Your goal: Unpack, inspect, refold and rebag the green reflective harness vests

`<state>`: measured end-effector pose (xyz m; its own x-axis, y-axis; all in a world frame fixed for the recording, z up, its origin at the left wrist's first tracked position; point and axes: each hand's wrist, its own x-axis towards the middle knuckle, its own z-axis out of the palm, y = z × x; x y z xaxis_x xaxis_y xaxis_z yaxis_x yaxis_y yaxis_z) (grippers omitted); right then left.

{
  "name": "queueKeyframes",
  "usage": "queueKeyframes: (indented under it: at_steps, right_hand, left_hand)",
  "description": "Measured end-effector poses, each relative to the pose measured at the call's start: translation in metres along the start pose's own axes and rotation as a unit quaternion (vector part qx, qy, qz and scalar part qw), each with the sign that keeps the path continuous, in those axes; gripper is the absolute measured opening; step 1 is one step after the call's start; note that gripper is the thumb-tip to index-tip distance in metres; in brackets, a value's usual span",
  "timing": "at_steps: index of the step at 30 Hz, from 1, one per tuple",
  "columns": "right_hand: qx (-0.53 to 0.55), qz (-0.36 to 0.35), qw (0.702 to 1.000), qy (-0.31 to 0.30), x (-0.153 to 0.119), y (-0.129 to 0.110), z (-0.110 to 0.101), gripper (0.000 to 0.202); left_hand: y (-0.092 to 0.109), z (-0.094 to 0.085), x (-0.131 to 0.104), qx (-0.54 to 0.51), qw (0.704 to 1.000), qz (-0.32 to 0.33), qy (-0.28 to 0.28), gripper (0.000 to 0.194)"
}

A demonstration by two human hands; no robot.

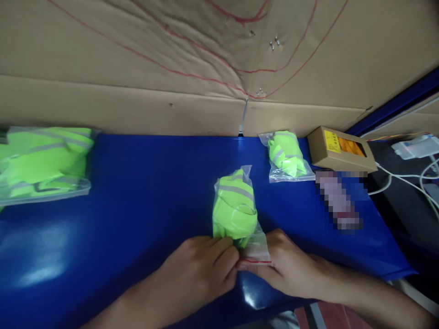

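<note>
A clear zip bag with a folded neon-yellow reflective vest inside lies on the blue table in front of me. Its mouth, edged with a red zip strip, points toward me. My left hand pinches the left end of this mouth, fingers curled. On the right end of the strip, my right hand has its thumb on the near side, and the bag hides most of its other fingers. Both hands meet close together at the red strip.
Another bagged neon vest lies at the back right, beside a cardboard box with orange contents. A larger bagged vest lies at the left. White cables run off the right side. A cardboard wall stands behind the blue table.
</note>
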<state>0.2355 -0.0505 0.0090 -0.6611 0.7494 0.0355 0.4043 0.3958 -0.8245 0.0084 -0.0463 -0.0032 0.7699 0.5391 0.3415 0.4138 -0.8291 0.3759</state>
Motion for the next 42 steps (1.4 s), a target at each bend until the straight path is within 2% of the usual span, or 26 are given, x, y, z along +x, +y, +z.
queueKeyframes:
  at_steps: [3,7,9,10,13,15,21,24,28,29,31,32,34,36,37,39,41,42]
  right_hand:
    - [-0.035,-0.032,0.999,0.019,0.0,-0.003,-0.003,0.04]
    - [-0.063,-0.041,0.997,0.013,-0.004,-0.009,-0.008,0.038]
    - [-0.064,-0.043,0.997,0.002,-0.006,-0.011,-0.014,0.032]
    - [-0.053,-0.046,0.997,-0.008,-0.007,-0.011,-0.017,0.028]
    - [0.007,-0.041,0.999,-0.029,-0.009,-0.009,-0.026,0.022]
    - [0.037,-0.03,0.999,-0.018,-0.009,-0.006,-0.027,0.021]
    - [-0.035,-0.021,0.997,0.06,-0.005,0.004,-0.012,0.016]
    - [-0.049,0.025,0.991,0.125,-0.002,0.009,-0.006,0.01]
    - [0.023,0.081,0.983,0.165,0.001,0.02,-0.007,0.009]
    - [0.058,0.09,0.98,0.167,0.002,0.023,-0.008,0.008]
    - [0.143,0.114,0.967,0.175,0.005,0.027,-0.01,0.012]
    - [0.196,0.134,0.954,0.182,0.007,0.027,-0.01,0.015]
    - [0.31,0.19,0.908,0.207,0.01,0.026,-0.012,0.013]
    - [0.404,0.233,0.856,0.225,0.014,0.021,-0.013,0.008]
    - [0.435,0.24,0.839,0.224,0.015,0.019,-0.014,0.007]
    - [0.458,0.229,0.834,0.208,0.017,0.017,-0.017,0.006]
    - [0.439,0.205,0.85,0.206,0.016,0.018,-0.02,0.011]
    - [0.412,0.191,0.865,0.213,0.015,0.021,-0.021,0.018]
  left_hand:
    - [-0.004,-0.006,0.004,-0.11,0.993,-0.024,-0.029,0.019]
    - [-0.005,-0.012,0.008,-0.223,0.973,-0.043,-0.048,0.014]
    - [-0.005,-0.018,0.007,-0.271,0.961,-0.053,-0.023,0.014]
    - [-0.006,-0.021,0.007,-0.285,0.956,-0.066,0.014,0.015]
    - [-0.011,-0.031,0.004,-0.268,0.944,-0.104,0.165,0.018]
    - [-0.015,-0.034,0.003,-0.237,0.941,-0.102,0.218,0.019]
    - [-0.015,-0.026,0.006,-0.204,0.944,-0.096,0.242,0.019]
    - [-0.012,-0.023,0.006,-0.204,0.945,-0.084,0.242,0.017]
    - [-0.012,-0.023,0.003,-0.229,0.95,-0.062,0.202,0.01]
    - [-0.014,-0.023,0.002,-0.229,0.948,-0.068,0.21,0.008]
    - [-0.02,-0.022,0.002,-0.204,0.937,-0.125,0.253,0.009]
    - [-0.024,-0.02,0.002,-0.186,0.927,-0.171,0.279,0.01]
    - [-0.031,-0.016,0.005,-0.18,0.888,-0.277,0.318,0.017]
    - [-0.037,-0.012,0.008,-0.253,0.836,-0.365,0.323,0.032]
    - [-0.038,-0.011,0.009,-0.313,0.806,-0.398,0.308,0.039]
    - [-0.04,-0.011,0.012,-0.437,0.739,-0.446,0.255,0.051]
    - [-0.04,-0.013,0.014,-0.525,0.677,-0.47,0.212,0.06]
    - [-0.041,-0.014,0.014,-0.551,0.656,-0.474,0.202,0.062]
